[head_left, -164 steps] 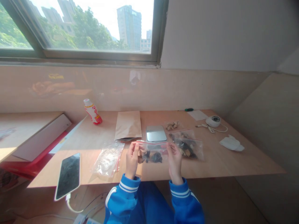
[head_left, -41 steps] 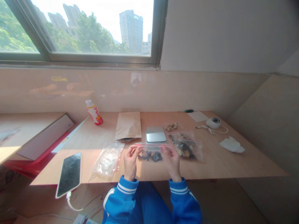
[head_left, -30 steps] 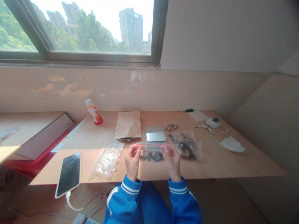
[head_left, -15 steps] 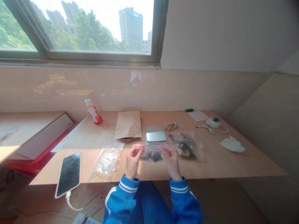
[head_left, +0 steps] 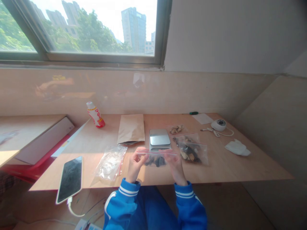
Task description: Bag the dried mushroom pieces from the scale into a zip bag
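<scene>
My left hand and my right hand hold a small clear zip bag between them by its red-striped top edge. Dark dried pieces lie inside the bag. It hangs just above the front part of the wooden table, in front of a small silver scale. Both hands pinch the bag's top corners, and blue sleeves with white stripes cover my wrists.
A fuller zip bag of dark and pale pieces lies to the right, a small bag of pale pieces behind it. A crumpled empty bag, a phone, a brown paper pouch, a bottle, a white device and tissue are around.
My hands have lowered the small bag and tilted its top edge toward me, so the scale's front shows behind it. The other items stay where they were.
</scene>
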Demonstrator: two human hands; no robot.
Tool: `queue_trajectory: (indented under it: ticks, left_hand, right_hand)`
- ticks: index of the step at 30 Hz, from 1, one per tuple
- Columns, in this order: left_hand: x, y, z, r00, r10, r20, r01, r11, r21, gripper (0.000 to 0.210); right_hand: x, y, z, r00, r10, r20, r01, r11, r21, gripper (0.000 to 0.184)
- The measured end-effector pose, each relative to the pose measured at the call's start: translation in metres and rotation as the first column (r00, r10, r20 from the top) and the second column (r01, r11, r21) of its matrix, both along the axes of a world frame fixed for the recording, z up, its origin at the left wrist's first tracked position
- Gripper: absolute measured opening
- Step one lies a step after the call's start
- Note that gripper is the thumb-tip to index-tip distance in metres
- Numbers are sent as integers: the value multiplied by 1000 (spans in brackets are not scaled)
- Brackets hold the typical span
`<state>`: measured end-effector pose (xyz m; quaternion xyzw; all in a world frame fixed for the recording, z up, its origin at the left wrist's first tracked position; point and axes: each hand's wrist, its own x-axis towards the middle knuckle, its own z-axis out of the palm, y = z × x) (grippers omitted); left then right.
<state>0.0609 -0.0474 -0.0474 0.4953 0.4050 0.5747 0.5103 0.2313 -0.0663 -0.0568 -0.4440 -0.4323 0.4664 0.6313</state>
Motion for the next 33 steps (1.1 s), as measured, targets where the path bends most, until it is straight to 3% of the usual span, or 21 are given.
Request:
queue_trajectory:
  ticks: [3, 7, 15, 19, 25, 33]
  left_hand:
    - [0, -1, 1, 999, -5, -47, 6, 1000, 13, 22]
    - [1, -2, 3, 998, -12, -57, 12, 1000, 8, 20]
    - [1, -3, 7, 981, 102, -167, -81, 988, 129, 16]
    - [2, -1, 8, 992, 30, -124, -20, 996, 86, 18]
    - [4, -3, 11, 990, -90, -109, 93, 996, 19, 20]
    - [5, -4, 11, 993, -25, -113, 29, 999, 35, 21]
  right_hand:
    - [-2, 0, 2, 996, 82, 19, -81, 996, -37, 25]
    - [-4, 0, 4, 994, 22, 109, -21, 1000, -18, 19]
    - [-4, -1, 6, 979, -97, 179, 93, 995, 31, 18]
    - [-1, -3, 10, 985, -56, 165, 51, 998, 35, 18]
    - [-1, -4, 10, 985, 144, 92, -144, 990, -11, 22]
    - [-9, -3, 9, 988, 53, 143, -50, 998, -24, 21]
